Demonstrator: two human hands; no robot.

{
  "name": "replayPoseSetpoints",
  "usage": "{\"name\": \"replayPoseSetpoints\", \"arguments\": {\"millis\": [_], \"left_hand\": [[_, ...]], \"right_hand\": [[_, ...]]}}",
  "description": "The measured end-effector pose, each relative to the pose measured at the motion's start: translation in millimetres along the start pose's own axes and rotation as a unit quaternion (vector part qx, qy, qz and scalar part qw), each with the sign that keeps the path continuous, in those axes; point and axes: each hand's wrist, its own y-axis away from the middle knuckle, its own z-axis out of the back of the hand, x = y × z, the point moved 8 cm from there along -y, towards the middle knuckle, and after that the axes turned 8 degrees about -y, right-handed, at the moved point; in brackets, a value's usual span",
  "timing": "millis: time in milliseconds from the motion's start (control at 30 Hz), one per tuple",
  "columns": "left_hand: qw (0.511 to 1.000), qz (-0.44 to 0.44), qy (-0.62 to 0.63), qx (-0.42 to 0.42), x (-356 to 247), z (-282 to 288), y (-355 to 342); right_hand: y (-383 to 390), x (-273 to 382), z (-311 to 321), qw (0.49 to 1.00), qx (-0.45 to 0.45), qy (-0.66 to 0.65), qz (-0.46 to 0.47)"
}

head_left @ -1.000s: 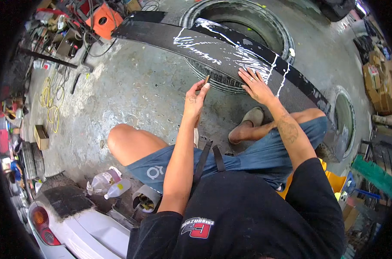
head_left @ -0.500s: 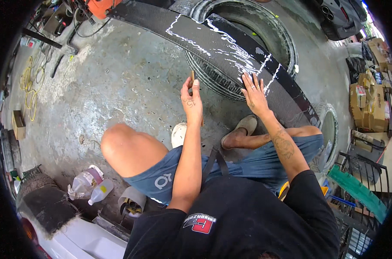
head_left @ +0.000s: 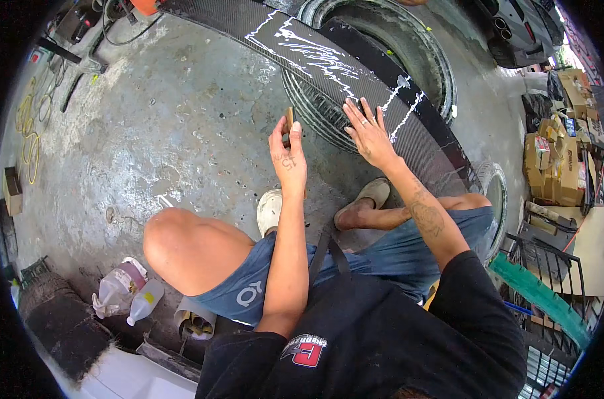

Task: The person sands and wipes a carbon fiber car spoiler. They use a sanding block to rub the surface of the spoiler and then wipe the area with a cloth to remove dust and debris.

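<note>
Pretty decently lit; pale glare's bounced off the mottled grey concrete floor (head_left: 182,126), edges are bent, corners blacked out.

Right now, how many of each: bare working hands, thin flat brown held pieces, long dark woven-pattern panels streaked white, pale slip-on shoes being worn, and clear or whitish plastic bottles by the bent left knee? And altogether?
Bare working hands: 2
Thin flat brown piece: 1
Long dark panel: 1
Pale shoes: 2
Plastic bottles: 2
Total: 8
</note>
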Motion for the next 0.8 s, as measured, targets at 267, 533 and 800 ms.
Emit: {"name": "replayPoseSetpoints", "arguments": {"millis": [267,533,800], "left_hand": [[0.999,-0.004,0.022,-0.029,12,10,-5],[1.0,-0.008,0.002,-0.019,13,-4,0],[0.998,-0.005,-0.024,-0.058,13,-5,6]], "right_hand": [[39,-15,5,0.998,0.057,0.038,0.007],[-45,-2,1,0.998,-0.034,-0.043,0.008],[-139,16,-28,1.0,-0.009,0.005,0.013]]}}
